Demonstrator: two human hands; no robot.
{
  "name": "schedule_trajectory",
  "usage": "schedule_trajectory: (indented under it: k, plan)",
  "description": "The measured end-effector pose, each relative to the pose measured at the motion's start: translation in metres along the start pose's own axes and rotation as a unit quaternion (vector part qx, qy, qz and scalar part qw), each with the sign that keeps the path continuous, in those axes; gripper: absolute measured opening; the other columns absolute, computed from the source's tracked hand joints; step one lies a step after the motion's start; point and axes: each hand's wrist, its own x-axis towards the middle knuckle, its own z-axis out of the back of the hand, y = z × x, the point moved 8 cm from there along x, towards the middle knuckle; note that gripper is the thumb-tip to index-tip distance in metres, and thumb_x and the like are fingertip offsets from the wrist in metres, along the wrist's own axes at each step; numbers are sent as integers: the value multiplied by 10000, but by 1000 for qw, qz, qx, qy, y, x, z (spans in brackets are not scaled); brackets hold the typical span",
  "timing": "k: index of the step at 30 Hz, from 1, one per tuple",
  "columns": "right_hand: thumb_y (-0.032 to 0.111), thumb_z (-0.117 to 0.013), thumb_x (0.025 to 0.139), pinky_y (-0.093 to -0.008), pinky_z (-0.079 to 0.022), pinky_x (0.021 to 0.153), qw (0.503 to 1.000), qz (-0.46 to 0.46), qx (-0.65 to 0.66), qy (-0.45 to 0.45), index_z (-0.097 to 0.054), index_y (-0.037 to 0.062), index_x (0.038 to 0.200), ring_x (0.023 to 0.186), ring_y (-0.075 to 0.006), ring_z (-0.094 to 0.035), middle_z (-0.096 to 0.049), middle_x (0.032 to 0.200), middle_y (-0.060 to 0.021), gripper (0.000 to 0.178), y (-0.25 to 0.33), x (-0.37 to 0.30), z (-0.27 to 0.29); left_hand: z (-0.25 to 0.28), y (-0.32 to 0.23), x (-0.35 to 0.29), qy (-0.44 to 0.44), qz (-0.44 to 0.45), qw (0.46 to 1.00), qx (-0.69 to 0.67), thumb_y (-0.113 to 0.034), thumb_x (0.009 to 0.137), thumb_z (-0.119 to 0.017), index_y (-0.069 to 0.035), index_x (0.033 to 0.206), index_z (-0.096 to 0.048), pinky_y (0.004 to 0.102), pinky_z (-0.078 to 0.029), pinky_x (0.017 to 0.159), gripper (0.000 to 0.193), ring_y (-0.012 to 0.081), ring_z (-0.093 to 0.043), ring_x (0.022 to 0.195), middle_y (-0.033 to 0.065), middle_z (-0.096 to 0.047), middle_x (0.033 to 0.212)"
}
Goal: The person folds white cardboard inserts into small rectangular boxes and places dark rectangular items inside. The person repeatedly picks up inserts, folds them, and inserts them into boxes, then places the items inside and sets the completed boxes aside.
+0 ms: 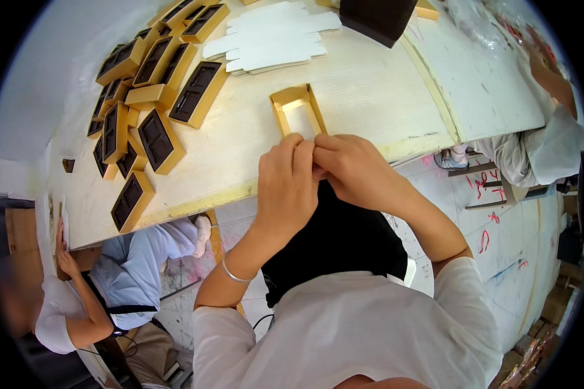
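A small open gold cardboard box [291,95] rests near the table's front edge, its hollow facing up and its far and side walls standing. Both hands work at its near end. My left hand [287,180] pinches the near left part of the box with bent fingers. Right beside it, my right hand [352,162] grips the near right part, fingertips almost touching the left ones. The near wall of the box is hidden behind my fingers.
On the left of the table [240,149] lie several gold boxes with dark inserts [198,94]. Flat white cardboard blanks [276,35] are stacked at the back, beside a dark brown box [377,19]. One person [78,305] sits at left; another [551,142] is at right.
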Motion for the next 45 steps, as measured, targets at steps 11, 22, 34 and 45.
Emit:
schedule_trajectory:
  k: [11, 22, 34, 45]
  plan:
    - [-39, -648, 790, -345, -463, 641, 989, -15, 140, -55, -582, -15, 910, 757, -293, -568, -534, 915, -117, 139, 0, -9, 7, 9, 19, -5, 33, 37, 989, -139, -35, 829, -646, -13, 939, -549, 322, -490, 633, 148, 262, -597, 736, 128, -554, 917]
    - [-41, -640, 797, -326, -473, 657, 964, -92, 248, 19, -588, 12, 971, 786, -260, -583, -569, 928, -105, 189, -10, -9, 7, 8, 12, 22, 197, 17, 975, -104, -88, 789, -649, -22, 826, -588, 364, -462, 661, 98, 298, -555, 744, 102, -575, 782]
    - [131, -640, 794, -381, -469, 606, 985, -174, -6, 16, -599, 32, 1007, 685, -289, -599, -627, 772, -155, 238, -78, 35, 45, 7, 12, 24, 251, -21, 966, -65, -297, 663, -767, -42, 676, -587, 342, -438, 683, 312, 255, -507, 763, 69, -525, 741]
    - [187, -627, 807, -351, -461, 606, 952, -259, 94, 136, -584, 18, 988, 616, -241, -586, -605, 640, -115, 252, -82, 47, 36, 26, 37, 13, 81, 86, 990, -75, -118, 686, -742, -40, 1071, -513, 386, -435, 885, 455, 319, -538, 982, 154, -536, 1023]
